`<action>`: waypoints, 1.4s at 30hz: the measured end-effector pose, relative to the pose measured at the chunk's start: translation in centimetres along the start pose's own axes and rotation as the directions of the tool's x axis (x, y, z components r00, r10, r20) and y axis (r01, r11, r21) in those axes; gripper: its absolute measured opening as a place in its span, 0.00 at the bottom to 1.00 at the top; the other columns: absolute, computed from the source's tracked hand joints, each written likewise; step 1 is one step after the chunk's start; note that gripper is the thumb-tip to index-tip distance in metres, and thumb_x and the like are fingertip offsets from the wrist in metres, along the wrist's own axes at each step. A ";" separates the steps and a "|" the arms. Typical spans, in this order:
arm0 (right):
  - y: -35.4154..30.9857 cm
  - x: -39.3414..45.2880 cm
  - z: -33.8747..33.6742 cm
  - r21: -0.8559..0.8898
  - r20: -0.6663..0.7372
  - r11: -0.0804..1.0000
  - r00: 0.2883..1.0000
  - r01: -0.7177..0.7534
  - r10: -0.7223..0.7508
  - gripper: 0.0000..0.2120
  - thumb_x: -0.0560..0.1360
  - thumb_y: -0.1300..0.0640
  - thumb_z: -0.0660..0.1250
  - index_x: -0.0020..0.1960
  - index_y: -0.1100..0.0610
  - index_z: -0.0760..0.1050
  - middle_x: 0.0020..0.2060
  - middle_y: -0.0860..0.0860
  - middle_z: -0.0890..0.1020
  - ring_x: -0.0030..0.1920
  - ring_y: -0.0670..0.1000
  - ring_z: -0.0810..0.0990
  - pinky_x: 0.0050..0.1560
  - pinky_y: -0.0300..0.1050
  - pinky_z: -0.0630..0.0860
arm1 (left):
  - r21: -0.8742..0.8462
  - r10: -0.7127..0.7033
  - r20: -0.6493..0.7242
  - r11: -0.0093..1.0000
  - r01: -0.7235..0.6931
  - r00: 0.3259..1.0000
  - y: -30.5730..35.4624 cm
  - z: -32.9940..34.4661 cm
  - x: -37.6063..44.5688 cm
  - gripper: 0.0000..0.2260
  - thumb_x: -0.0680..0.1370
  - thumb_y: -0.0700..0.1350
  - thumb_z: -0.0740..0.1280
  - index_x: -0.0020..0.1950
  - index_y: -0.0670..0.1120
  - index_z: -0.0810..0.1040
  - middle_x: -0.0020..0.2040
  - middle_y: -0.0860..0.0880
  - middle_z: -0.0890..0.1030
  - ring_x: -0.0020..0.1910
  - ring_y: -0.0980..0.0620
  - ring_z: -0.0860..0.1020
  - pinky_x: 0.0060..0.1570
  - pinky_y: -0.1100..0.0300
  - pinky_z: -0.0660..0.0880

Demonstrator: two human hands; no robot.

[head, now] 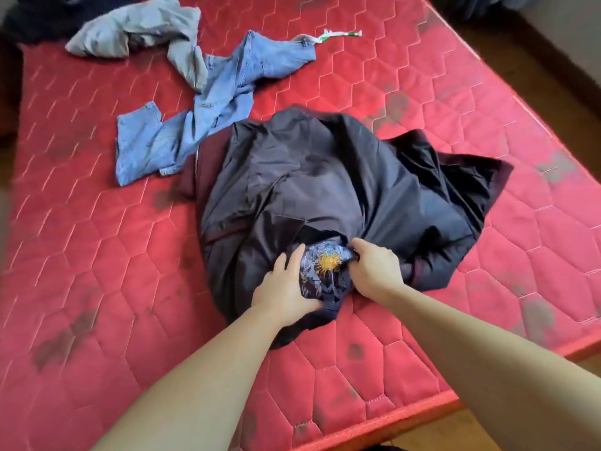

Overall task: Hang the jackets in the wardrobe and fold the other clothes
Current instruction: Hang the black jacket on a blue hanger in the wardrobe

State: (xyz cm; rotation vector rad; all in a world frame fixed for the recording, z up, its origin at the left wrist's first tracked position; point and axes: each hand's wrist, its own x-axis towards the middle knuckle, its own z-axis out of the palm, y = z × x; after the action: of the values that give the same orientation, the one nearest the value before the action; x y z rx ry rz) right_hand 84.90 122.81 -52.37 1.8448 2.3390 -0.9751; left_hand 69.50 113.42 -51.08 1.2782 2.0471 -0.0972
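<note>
The red mattress point(97, 239) fills the view. A dark jacket point(325, 190) lies heaped at centre, its long axis running from 6 to 12 o'clock. Jeans point(208, 109) sprawl at 11, grey trousers point(136, 30) beyond. Half buried at the jacket's 6 o'clock edge sits a patterned shirt point(325, 265). It lies between both hands, equally near: the left hand point(283, 288) pinches its edge with fingers spread, the right hand point(374, 271) is closed on its cloth.

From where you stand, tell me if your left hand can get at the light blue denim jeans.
Probably yes. The left hand rests on the patterned blue cloth with the gold sun, and the jeans lie uncovered up-left on the red quilted mattress; it may take a lean.
</note>
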 end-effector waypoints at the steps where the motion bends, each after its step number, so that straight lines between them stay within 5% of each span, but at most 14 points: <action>1: -0.5 -0.3 -0.1 0.109 -0.007 0.994 1.000 -0.015 0.015 0.14 0.72 0.60 0.60 0.56 0.53 0.76 0.51 0.57 0.83 0.55 0.62 0.78 0.58 0.52 0.71 | -0.041 -0.012 -0.004 0.999 0.012 1.000 -0.1 0.0 -0.1 0.55 0.61 0.65 0.75 0.75 0.64 0.40 0.78 0.50 0.53 0.71 0.40 0.66 0.65 0.44 0.69; 5: -3.6 -1.3 -2.6 0.365 0.034 0.931 0.999 0.023 -0.038 0.06 0.75 0.60 0.60 0.44 0.58 0.75 0.44 0.56 0.83 0.49 0.57 0.78 0.46 0.46 0.70 | -0.241 -0.078 -0.110 0.969 0.049 0.991 1.0 -1.1 -1.0 0.55 0.58 0.62 0.79 0.76 0.60 0.49 0.75 0.49 0.61 0.71 0.44 0.66 0.66 0.45 0.68; 8: -5.4 -1.4 -6.2 0.400 0.112 0.913 0.984 0.084 -0.139 0.13 0.77 0.60 0.59 0.34 0.54 0.70 0.29 0.47 0.75 0.37 0.51 0.73 0.38 0.44 0.65 | -0.342 -0.067 -0.261 0.939 -0.027 0.963 1.8 -3.0 -1.8 0.30 0.65 0.59 0.77 0.64 0.56 0.72 0.62 0.53 0.75 0.62 0.46 0.75 0.59 0.50 0.73; 10: -5.8 -1.2 -9.1 0.343 0.165 0.932 0.969 0.118 -0.184 0.16 0.78 0.57 0.61 0.31 0.55 0.67 0.25 0.46 0.69 0.32 0.49 0.69 0.32 0.44 0.63 | -0.333 -0.051 -0.281 0.942 -0.047 0.958 2.3 -5.1 -2.9 0.15 0.71 0.57 0.73 0.54 0.57 0.76 0.51 0.54 0.81 0.53 0.46 0.79 0.51 0.52 0.75; 13: -6.5 -0.8 -14.3 0.199 0.141 0.957 0.960 0.211 -0.241 0.17 0.76 0.51 0.64 0.31 0.56 0.67 0.25 0.48 0.70 0.32 0.51 0.69 0.31 0.44 0.63 | -0.296 0.014 -0.264 0.950 -0.095 0.964 3.6 -9.1 -4.6 0.14 0.72 0.56 0.70 0.57 0.59 0.76 0.48 0.53 0.84 0.52 0.46 0.80 0.50 0.54 0.76; 18: -8.2 -1.6 -22.3 0.161 -0.143 0.943 0.953 0.290 -0.269 0.11 0.69 0.42 0.70 0.42 0.48 0.73 0.35 0.44 0.74 0.40 0.51 0.74 0.40 0.43 0.67 | -0.406 0.083 -0.353 0.884 -0.232 0.932 7.4 -18.2 -7.7 0.06 0.73 0.48 0.70 0.50 0.55 0.80 0.41 0.56 0.83 0.48 0.49 0.80 0.48 0.56 0.74; 22: -7.0 -7.4 -22.5 0.109 -0.541 0.920 0.799 0.376 -0.262 0.24 0.71 0.42 0.68 0.62 0.52 0.71 0.57 0.52 0.73 0.59 0.54 0.71 0.59 0.50 0.69 | -0.523 0.134 -0.418 0.773 -0.359 0.898 10.6 -24.2 -10.0 0.08 0.76 0.45 0.69 0.37 0.53 0.76 0.28 0.62 0.78 0.30 0.65 0.75 0.35 0.70 0.69; 25: -6.5 -12.5 -19.7 0.363 -0.422 0.869 0.891 0.337 -0.169 0.29 0.73 0.37 0.58 0.65 0.55 0.71 0.58 0.49 0.75 0.61 0.50 0.73 0.63 0.46 0.68 | -0.638 0.141 -0.432 0.651 -0.412 0.891 12.4 -26.7 -11.8 0.06 0.77 0.44 0.69 0.43 0.41 0.79 0.35 0.48 0.80 0.30 0.57 0.75 0.32 0.71 0.70; 27: -7.1 -13.8 -18.8 0.520 -0.320 0.817 0.944 0.252 -0.087 0.26 0.73 0.37 0.62 0.64 0.52 0.72 0.56 0.44 0.78 0.58 0.43 0.75 0.59 0.39 0.69 | -0.698 0.131 -0.422 0.585 -0.413 0.897 12.7 -27.6 -12.7 0.05 0.77 0.42 0.69 0.42 0.44 0.80 0.40 0.43 0.81 0.37 0.53 0.78 0.37 0.68 0.74; 29: -8.0 -13.8 -19.2 0.518 -0.292 0.824 0.953 0.229 -0.082 0.12 0.75 0.43 0.66 0.48 0.51 0.77 0.40 0.40 0.80 0.43 0.40 0.77 0.44 0.31 0.70 | -0.740 0.122 -0.405 0.538 -0.403 0.906 12.2 -27.8 -13.3 0.05 0.77 0.42 0.69 0.41 0.48 0.79 0.44 0.44 0.83 0.42 0.50 0.81 0.45 0.63 0.76; 32: -9.2 -13.8 -21.4 0.425 -0.279 0.856 0.942 0.294 -0.185 0.19 0.77 0.49 0.66 0.31 0.54 0.67 0.23 0.41 0.67 0.26 0.39 0.65 0.27 0.35 0.62 | -0.783 0.054 -0.401 0.497 -0.373 0.914 9.9 -27.5 -13.6 0.03 0.76 0.42 0.71 0.45 0.49 0.80 0.46 0.48 0.84 0.49 0.49 0.82 0.53 0.57 0.77; 37: -13.4 -14.3 -28.3 0.663 -0.211 0.707 0.967 0.247 -0.139 0.31 0.67 0.34 0.64 0.40 0.65 0.74 0.29 0.52 0.73 0.30 0.49 0.72 0.31 0.42 0.69 | -0.656 0.019 -0.327 0.715 -0.242 0.945 5.6 -26.7 -15.0 0.11 0.74 0.47 0.73 0.53 0.51 0.74 0.43 0.57 0.80 0.36 0.68 0.77 0.32 0.74 0.70; 40: -17.1 -14.8 -30.8 0.781 -0.196 0.590 0.977 0.204 -0.079 0.30 0.63 0.33 0.68 0.46 0.59 0.80 0.39 0.62 0.84 0.38 0.54 0.79 0.43 0.57 0.80 | -0.515 0.101 -0.324 0.815 -0.265 0.941 5.5 -26.6 -16.5 0.18 0.77 0.52 0.68 0.65 0.50 0.71 0.54 0.55 0.78 0.51 0.58 0.77 0.49 0.65 0.71; 42: -19.2 -15.1 -31.7 0.824 -0.242 0.519 0.969 0.228 -0.042 0.19 0.66 0.36 0.68 0.40 0.51 0.84 0.36 0.55 0.85 0.37 0.50 0.82 0.40 0.50 0.81 | -0.506 0.098 -0.418 0.801 -0.322 0.903 6.1 -27.7 -18.2 0.17 0.80 0.54 0.64 0.67 0.50 0.73 0.56 0.54 0.76 0.56 0.54 0.75 0.57 0.60 0.70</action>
State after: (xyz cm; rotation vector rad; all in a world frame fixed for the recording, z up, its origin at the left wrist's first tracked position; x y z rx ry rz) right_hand 84.09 122.28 -12.33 2.0449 2.2922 -2.4296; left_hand 64.60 114.11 -17.75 1.1813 1.9848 0.8690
